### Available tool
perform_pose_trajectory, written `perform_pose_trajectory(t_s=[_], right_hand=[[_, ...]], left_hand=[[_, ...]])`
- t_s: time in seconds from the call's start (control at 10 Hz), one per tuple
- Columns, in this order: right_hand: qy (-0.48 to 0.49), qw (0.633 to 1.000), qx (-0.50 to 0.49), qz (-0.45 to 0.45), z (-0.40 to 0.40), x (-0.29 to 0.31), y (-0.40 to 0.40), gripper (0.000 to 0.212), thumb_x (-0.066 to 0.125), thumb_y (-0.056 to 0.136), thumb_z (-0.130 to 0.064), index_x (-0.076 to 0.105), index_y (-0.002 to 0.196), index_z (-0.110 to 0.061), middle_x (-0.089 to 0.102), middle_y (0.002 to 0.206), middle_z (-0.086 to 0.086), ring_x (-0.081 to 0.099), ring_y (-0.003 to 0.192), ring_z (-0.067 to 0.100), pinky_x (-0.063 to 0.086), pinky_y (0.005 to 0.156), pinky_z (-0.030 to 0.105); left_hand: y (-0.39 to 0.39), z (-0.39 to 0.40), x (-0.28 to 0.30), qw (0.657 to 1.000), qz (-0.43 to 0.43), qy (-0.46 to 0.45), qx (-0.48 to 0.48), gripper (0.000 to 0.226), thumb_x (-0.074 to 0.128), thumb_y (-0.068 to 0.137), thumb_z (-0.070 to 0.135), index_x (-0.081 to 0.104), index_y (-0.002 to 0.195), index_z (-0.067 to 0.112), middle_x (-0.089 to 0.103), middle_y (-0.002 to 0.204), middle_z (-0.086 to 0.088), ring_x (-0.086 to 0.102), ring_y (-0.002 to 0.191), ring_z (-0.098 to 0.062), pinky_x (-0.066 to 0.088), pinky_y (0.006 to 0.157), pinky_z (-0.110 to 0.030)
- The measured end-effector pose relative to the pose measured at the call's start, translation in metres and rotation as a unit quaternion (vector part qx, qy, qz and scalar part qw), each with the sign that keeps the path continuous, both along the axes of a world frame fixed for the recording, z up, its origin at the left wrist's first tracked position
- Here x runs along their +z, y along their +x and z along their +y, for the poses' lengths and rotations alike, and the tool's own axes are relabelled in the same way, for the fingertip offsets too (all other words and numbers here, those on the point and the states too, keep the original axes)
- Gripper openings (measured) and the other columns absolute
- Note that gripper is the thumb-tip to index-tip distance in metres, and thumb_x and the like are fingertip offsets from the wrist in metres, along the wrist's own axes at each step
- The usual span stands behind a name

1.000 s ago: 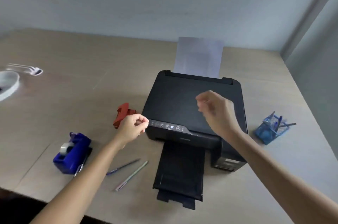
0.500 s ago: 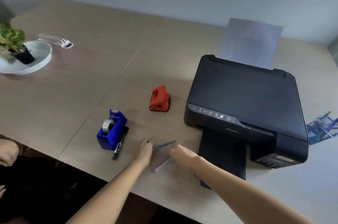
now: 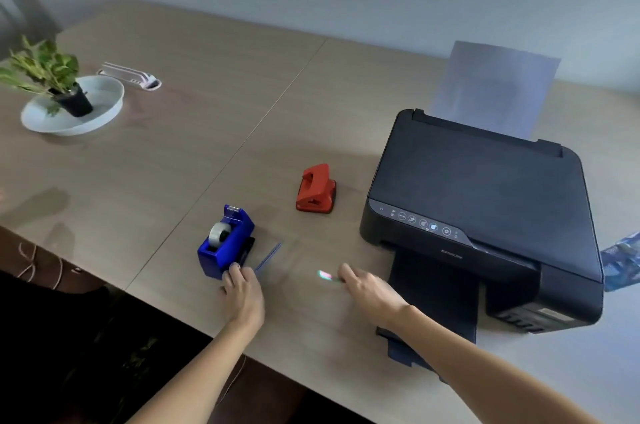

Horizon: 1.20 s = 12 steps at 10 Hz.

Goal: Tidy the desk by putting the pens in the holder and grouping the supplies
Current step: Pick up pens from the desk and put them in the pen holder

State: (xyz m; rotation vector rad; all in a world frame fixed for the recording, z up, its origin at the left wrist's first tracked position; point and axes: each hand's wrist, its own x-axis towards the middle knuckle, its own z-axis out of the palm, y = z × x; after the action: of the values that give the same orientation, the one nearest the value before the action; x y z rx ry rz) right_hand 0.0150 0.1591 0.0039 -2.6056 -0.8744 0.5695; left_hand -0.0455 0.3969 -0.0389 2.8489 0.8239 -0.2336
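My left hand rests at the front corner of the blue tape dispenser, fingers closed on a thin blue pen that sticks up and to the right, blurred. A black pen lies against the dispenser's right side. My right hand, just left of the printer's tray, grips a pink-and-green pen, also blurred. A red hole punch sits further back. The blue mesh pen holder shows at the right edge, partly hidden by the printer.
A black printer with paper upright in its feeder fills the right side, its output tray reaching toward the desk's front edge. A potted plant in a white dish and a white object stand at the far left.
Both hands came down from above the printer to the pens near the desk's front edge. The left hand then shifted left to the dispenser with the blue pen; the right took up the pink-and-green pen.
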Motion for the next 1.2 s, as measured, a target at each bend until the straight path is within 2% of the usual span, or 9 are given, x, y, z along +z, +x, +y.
perform_pose_trajectory(t_s=[0.2,0.3,0.4,0.5,0.6,0.7,0.9,1.0,1.2], right_hand=[[0.155,0.987,-0.04,-0.018,-0.017,0.041,0.0,0.015,0.038,0.098,-0.024,0.039,0.092,-0.01,0.048,0.083,0.004,0.035,0.062,0.024,0.039,0.058,0.039],[0.232,0.97,-0.076,-0.004,-0.036,0.067,-0.002,0.011,0.038,0.098,-0.019,0.033,0.088,-0.017,0.046,0.077,-0.001,0.034,0.06,0.023,0.036,0.054,0.041],[0.307,0.945,-0.105,-0.038,-0.068,0.103,-0.007,0.01,0.04,0.097,-0.016,0.032,0.092,-0.017,0.055,0.077,0.003,0.044,0.059,0.021,0.042,0.055,0.039],[0.372,0.905,-0.18,-0.105,-0.127,0.135,-0.01,0.013,0.045,0.095,-0.009,0.035,0.101,-0.015,0.064,0.094,-0.005,0.056,0.063,0.014,0.049,0.06,0.025],[0.397,0.85,-0.286,-0.197,-0.197,0.153,-0.006,0.028,0.051,0.094,-0.01,0.032,0.105,-0.027,0.068,0.095,-0.016,0.065,0.068,0.013,0.054,0.062,0.022],[0.391,0.794,-0.387,-0.258,-0.273,0.155,0.0,0.017,0.047,0.095,-0.01,0.032,0.101,-0.017,0.065,0.093,-0.032,0.068,0.063,0.009,0.055,0.057,0.028],[0.356,0.713,-0.556,-0.236,-0.409,0.13,-0.003,0.009,0.041,0.098,-0.028,0.04,0.091,-0.022,0.075,0.083,-0.004,0.07,0.066,0.006,0.057,0.073,0.044],[0.361,0.682,-0.597,-0.219,-0.446,0.107,0.006,0.01,0.047,0.096,-0.025,0.048,0.086,-0.022,0.073,0.081,-0.003,0.07,0.066,0.007,0.056,0.075,0.051],[0.351,0.673,-0.631,-0.159,-0.48,0.068,0.037,0.017,0.051,0.094,-0.023,0.051,0.078,-0.031,0.073,0.077,-0.001,0.072,0.07,0.015,0.056,0.077,0.049]], left_hand=[[0.008,-0.012,0.001,0.99,-0.074,-0.099,0.066,0.019,0.049,0.091,0.003,0.049,0.11,0.002,0.059,0.114,-0.017,0.061,0.094,-0.026,0.05,0.076,-0.029],[0.009,-0.025,0.002,0.975,-0.11,-0.178,0.077,0.024,0.036,0.094,0.002,0.049,0.115,0.004,0.057,0.099,-0.007,0.04,0.064,0.004,0.028,0.054,-0.007],[0.014,-0.043,0.02,0.988,-0.035,-0.099,-0.111,0.049,0.016,0.088,0.0,0.056,0.112,0.014,0.051,0.087,0.009,0.038,0.067,0.005,0.029,0.056,-0.007],[0.039,-0.1,0.087,0.942,-0.159,-0.259,-0.139,0.045,0.005,0.1,0.021,0.046,0.113,0.007,0.052,0.083,0.002,0.05,0.072,-0.009,0.044,0.071,-0.007],[0.071,-0.155,0.135,0.921,-0.245,-0.226,-0.2,0.008,0.039,0.098,0.015,0.041,0.101,0.009,0.054,0.073,-0.007,0.052,0.06,-0.019,0.043,0.062,-0.015],[0.095,-0.227,0.173,0.876,-0.236,-0.286,-0.309,0.01,0.04,0.099,0.015,0.041,0.108,0.019,0.055,0.071,-0.003,0.047,0.051,-0.018,0.042,0.058,-0.022],[0.141,-0.395,0.197,0.824,-0.105,-0.318,-0.458,0.031,0.031,0.103,0.025,0.048,0.128,0.025,0.057,0.083,0.0,0.047,0.058,-0.007,0.04,0.058,-0.02],[0.166,-0.467,0.188,0.813,-0.057,-0.313,-0.487,0.03,0.035,0.102,0.021,0.058,0.122,0.017,0.062,0.086,-0.004,0.05,0.061,-0.003,0.041,0.061,-0.019],[0.218,-0.56,0.16,0.856,0.067,-0.217,-0.464,0.028,0.043,0.092,0.01,0.055,0.066,0.008,0.054,0.068,-0.013,0.047,0.063,-0.027,0.04,0.058,-0.031]])
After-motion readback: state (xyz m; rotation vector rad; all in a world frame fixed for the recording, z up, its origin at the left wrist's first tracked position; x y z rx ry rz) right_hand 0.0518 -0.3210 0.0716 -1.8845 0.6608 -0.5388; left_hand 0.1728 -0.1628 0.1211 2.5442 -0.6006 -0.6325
